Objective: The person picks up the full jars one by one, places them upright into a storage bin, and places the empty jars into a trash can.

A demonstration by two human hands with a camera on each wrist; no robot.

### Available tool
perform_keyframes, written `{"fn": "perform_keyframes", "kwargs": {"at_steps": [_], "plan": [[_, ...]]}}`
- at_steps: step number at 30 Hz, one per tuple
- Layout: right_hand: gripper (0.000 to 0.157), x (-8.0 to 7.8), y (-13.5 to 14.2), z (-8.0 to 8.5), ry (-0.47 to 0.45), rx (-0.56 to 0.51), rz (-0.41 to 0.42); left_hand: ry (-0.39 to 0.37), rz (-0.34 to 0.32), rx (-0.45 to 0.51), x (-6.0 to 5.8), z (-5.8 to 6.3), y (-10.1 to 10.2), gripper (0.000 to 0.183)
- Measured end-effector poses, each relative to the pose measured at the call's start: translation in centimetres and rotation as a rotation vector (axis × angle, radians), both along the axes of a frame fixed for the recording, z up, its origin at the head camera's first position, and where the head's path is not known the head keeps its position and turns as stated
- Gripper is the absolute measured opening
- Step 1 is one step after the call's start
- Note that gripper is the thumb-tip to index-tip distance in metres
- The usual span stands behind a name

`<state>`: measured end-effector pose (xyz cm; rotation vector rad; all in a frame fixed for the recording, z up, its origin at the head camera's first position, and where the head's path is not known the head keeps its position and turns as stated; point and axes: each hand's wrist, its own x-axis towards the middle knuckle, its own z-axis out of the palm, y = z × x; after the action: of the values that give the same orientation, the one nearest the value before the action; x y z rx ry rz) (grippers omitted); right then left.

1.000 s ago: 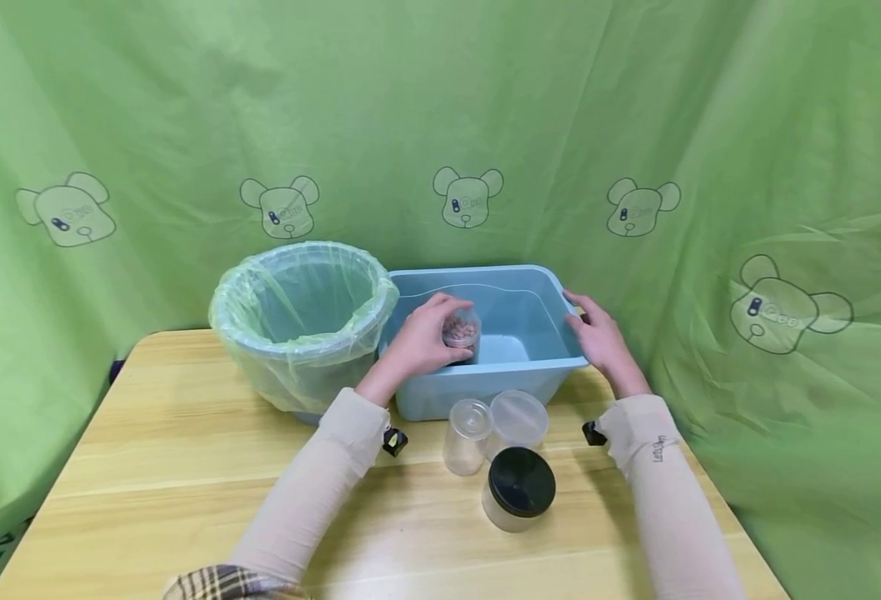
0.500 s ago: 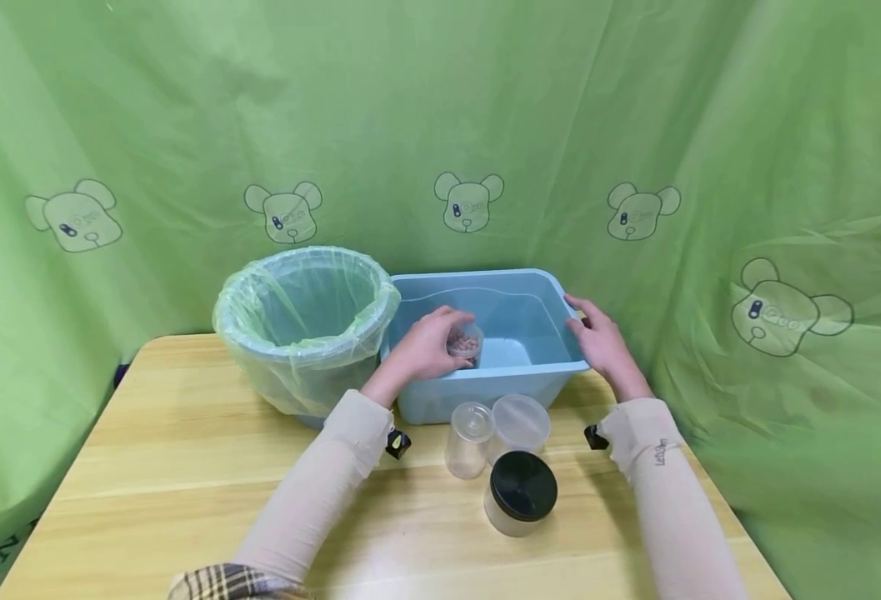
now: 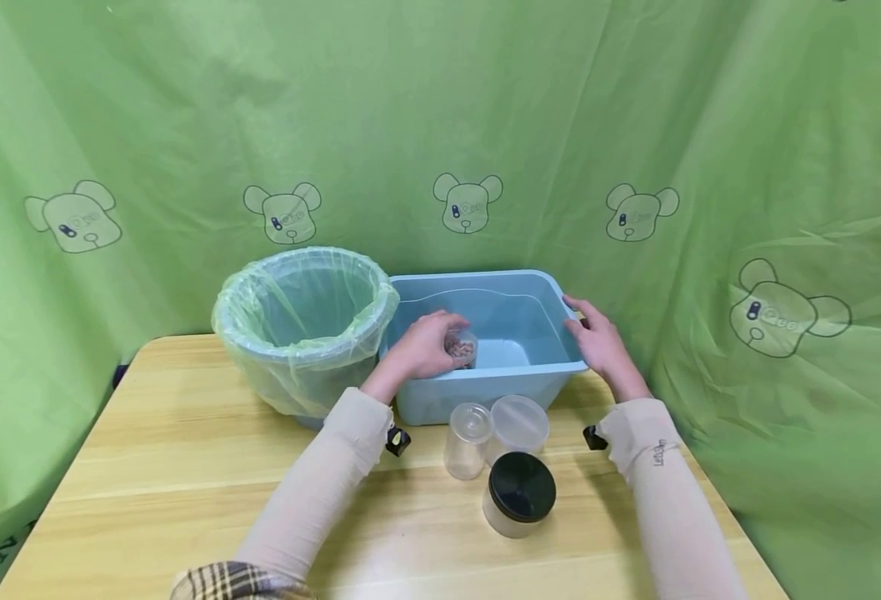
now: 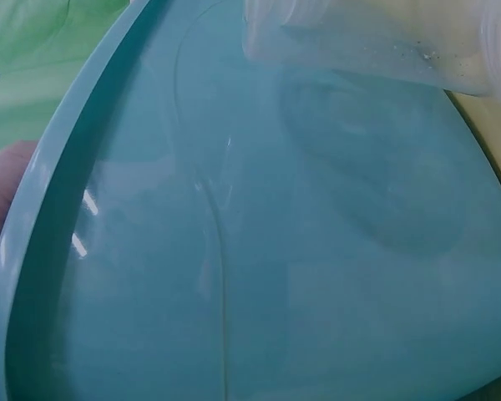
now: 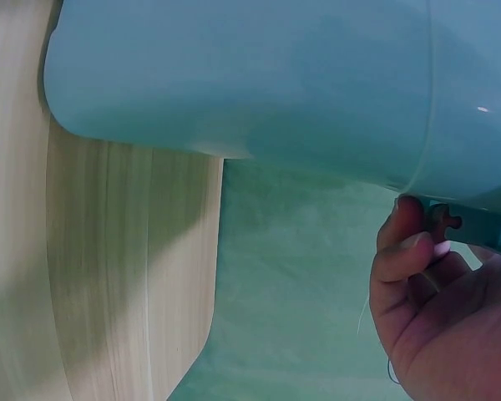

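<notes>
Inside the light blue plastic tub (image 3: 500, 400), near its left front, my left hand (image 3: 423, 347) holds a small clear jar (image 3: 467, 351) of brownish bits by its sides. The fingers partly cover the jar, and its base is hidden behind the tub's front wall. At the tub's right end my right hand (image 3: 600, 343) grips the rim; the right wrist view shows its fingers (image 5: 401, 259) curled at the edge from outside. Mostly the tub's outer wall (image 4: 234, 251) fills the left wrist view, with a bit of hand (image 4: 2, 188) at the left edge.
A bin (image 3: 301, 350) with a green liner stands against the tub's left side. In front of the tub are a clear lidded jar (image 3: 466, 446), a wider translucent container (image 3: 519, 422) and a black-lidded jar (image 3: 521, 492). A green curtain (image 3: 380, 108) hangs behind.
The left hand has lowered the jar of brownish bits deeper into the tub, drifting slightly left at the end. The right hand has kept its grip on the rim.
</notes>
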<state>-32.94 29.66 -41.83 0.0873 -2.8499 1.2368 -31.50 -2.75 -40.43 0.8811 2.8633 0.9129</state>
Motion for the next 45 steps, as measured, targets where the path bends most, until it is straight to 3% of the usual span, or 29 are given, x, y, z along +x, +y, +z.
{"fn": "perform_keyframes", "kwargs": {"at_steps": [25, 45], "plan": [[0.057, -0.13, -0.09, 0.42, 0.001, -0.003, 0.008, -0.096, 0.053, -0.05, -0.27, 0.5, 0.07, 0.061], [0.057, 0.34, -0.11, -0.01, 0.003, 0.007, -0.005, -0.097, 0.046, -0.061, -0.19, -0.09, 0.01, 0.061]]}}
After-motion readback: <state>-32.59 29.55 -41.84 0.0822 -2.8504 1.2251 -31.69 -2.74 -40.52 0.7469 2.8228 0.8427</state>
